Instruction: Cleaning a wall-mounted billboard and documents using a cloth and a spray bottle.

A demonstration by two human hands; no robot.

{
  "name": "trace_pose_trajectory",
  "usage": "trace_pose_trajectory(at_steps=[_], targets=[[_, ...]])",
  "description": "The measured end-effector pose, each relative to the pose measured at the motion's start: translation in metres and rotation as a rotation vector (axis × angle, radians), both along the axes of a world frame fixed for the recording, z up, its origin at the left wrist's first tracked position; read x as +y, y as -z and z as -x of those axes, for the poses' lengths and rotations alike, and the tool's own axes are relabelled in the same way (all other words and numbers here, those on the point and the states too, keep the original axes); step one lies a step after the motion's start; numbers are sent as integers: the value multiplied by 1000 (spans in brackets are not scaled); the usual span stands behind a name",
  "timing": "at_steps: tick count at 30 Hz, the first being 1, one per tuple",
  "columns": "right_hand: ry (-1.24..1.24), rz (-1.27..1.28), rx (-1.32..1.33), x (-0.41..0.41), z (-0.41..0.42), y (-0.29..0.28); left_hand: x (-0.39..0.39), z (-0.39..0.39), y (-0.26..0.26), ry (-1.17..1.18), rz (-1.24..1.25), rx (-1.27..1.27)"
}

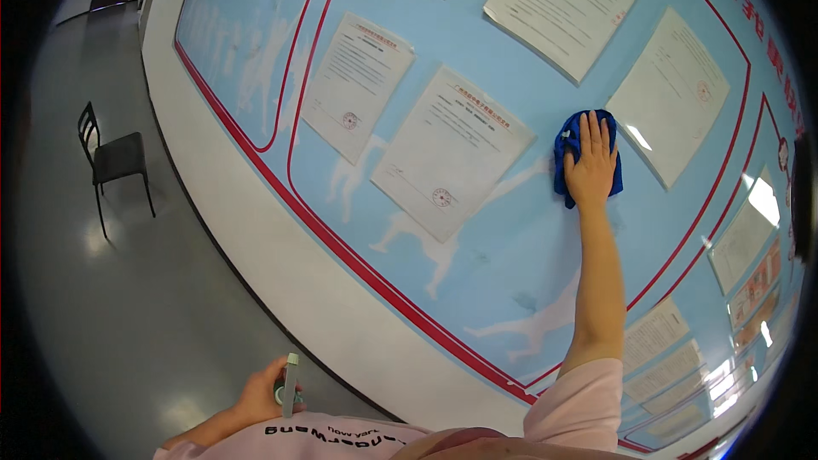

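Observation:
My right hand [591, 166] presses flat on a folded dark blue cloth [569, 188], fingers together and pointing up. The cloth lies against a light blue wall-mounted notice board [511, 268], between two posted paper sheets. One sheet [454, 153] with a red heading and round stamp is left of the cloth; another stamped sheet [671, 99] is at its right, close to the fingertips. Low at my waist, my left hand [259, 396] grips a pale green handheld object [290, 386] with a narrow upright part. Its lower portion is hidden, so its exact kind is unclear.
More printed sheets [565, 9] hang higher on the board, and others [661, 338] lie lower right. A dark red border [339, 252] edges the board above white wall [255, 230]. A black chair [118, 156] stands on the grey floor [147, 306] at left.

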State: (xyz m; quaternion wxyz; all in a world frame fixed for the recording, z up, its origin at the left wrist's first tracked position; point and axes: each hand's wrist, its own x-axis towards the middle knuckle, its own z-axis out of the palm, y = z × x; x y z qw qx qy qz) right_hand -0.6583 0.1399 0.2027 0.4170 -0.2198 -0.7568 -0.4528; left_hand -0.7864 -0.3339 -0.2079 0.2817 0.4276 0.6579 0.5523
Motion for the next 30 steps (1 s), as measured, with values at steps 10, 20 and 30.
trace_pose_trajectory(at_steps=[10,20,30], targets=[[-8,112,-74,-16,45,-17,-7,68,-14,-36,-2,97],[-133,73,-362,-40,227,-36,1,236,-13,-41,-59,-7],[-92,79,-308,-59,321,-41,-7,362,-15,-53,6,8]])
